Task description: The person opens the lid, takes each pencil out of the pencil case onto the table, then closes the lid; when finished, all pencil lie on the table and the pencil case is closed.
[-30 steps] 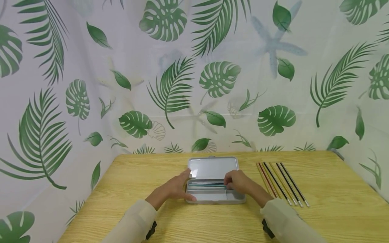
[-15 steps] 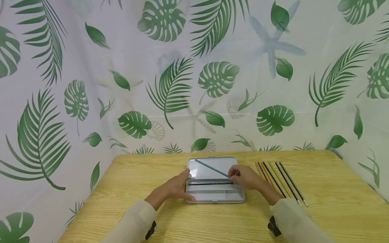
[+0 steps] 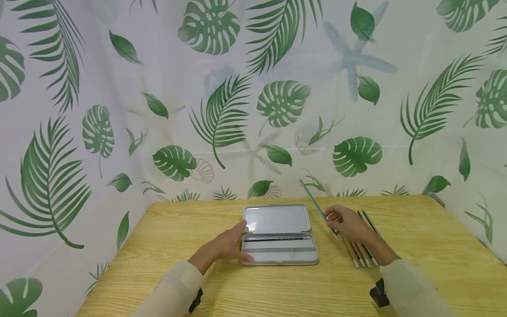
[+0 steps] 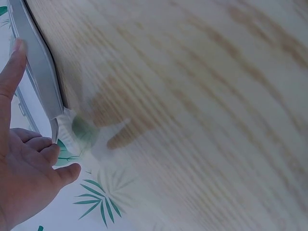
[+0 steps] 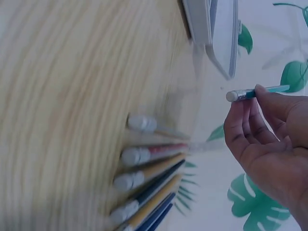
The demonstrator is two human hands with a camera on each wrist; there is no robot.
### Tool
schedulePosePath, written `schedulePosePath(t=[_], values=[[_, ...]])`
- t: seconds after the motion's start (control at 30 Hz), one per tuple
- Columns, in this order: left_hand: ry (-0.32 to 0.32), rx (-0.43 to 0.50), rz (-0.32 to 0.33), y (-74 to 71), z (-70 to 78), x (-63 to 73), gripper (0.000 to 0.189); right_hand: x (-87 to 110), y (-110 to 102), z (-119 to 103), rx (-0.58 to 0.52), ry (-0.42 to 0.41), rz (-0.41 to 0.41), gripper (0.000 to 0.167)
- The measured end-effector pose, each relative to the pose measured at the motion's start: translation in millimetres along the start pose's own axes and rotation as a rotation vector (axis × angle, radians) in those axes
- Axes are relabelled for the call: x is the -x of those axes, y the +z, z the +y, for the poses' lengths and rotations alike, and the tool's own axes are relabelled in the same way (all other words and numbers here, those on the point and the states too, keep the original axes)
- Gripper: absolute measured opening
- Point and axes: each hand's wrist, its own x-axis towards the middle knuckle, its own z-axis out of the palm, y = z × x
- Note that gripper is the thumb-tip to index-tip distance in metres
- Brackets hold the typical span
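Note:
A grey metal pencil case lies with its lid laid back. In its rear compartment is a dark pencil. My left hand rests at the case's left end, thumb on the front corner and fingers up by the lid. The left wrist view shows a straight thumb against the case wall. My right hand pinches a teal pencil near its white eraser end, point tilted up and away. The right wrist view shows this pencil between thumb and fingertips.
Several pencils lie side by side on the wooden table, right of the case and partly under my right hand, erasers toward me. A leaf-printed cloth hangs behind the table.
My right hand has lifted the teal pencil out of the case and carried it right, to over the left side of the pencil row. The left hand stays on the case.

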Motion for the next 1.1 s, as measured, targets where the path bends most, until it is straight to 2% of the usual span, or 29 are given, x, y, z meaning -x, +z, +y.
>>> schedulePosePath(t=[0.13, 0.33, 0.53, 0.73, 1.0, 1.1], values=[[-0.002, 0.001, -0.001, 0.1, -0.5, 0.0, 0.118, 9.6, -14, 11, -0.054, 0.026, -0.006, 0.033], [0.002, 0.005, 0.0, 0.9, -1.5, 0.9, 0.117, 27.4, -37, 29, -0.114, 0.118, -0.009, 0.039], [0.016, 0.017, 0.0, 1.0, -1.5, 1.5, 0.117, 44.5, -57, 47, -0.083, 0.217, -0.01, 0.041], [0.034, 0.027, 0.0, 0.2, -3.0, 2.2, 0.118, 56.3, -71, 64, 0.007, 0.314, -0.012, 0.039], [0.038, 0.038, -0.003, -0.6, -2.5, 3.8, 0.118, 70.0, -77, 79, 0.093, 0.402, 0.003, 0.034], [0.039, 0.039, -0.004, -0.4, -2.3, 4.0, 0.118, 72.9, -77, 83, 0.07, 0.436, -0.002, 0.032]])
